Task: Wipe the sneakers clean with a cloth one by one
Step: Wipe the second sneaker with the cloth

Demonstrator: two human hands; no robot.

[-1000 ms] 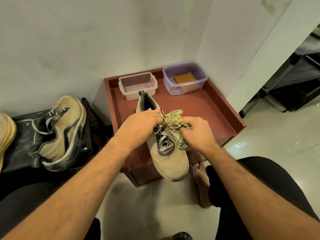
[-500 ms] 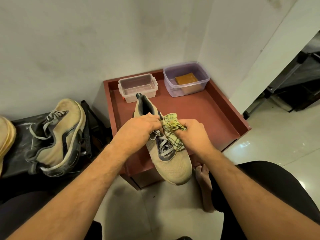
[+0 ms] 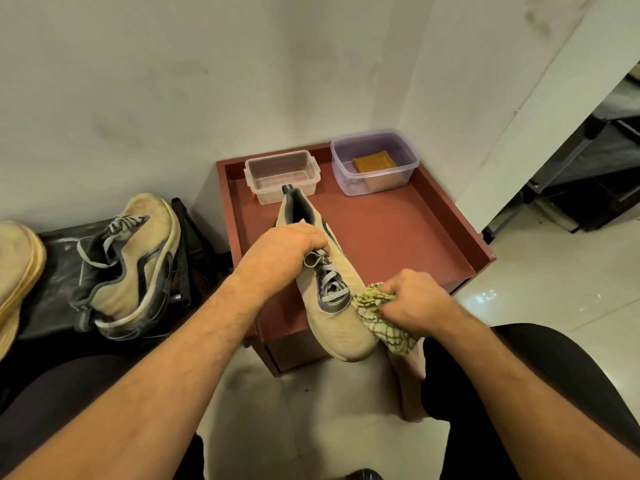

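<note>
Ideally the left hand keeps its curled grip over the laces, steadying the sneaker above the red table, while the right hand, fist closed on the bunched cloth, rubs along the toe's side. It looks beige knit, grey-laced (its mate waits on the left).

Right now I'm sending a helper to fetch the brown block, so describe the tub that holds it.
Find the red-brown tray table in the wall corner. Two plastic tubs stand along its far edge; take the right one, the purple-tinted tub. Unlike the clear tub beside it, it holds a brown block.
</note>
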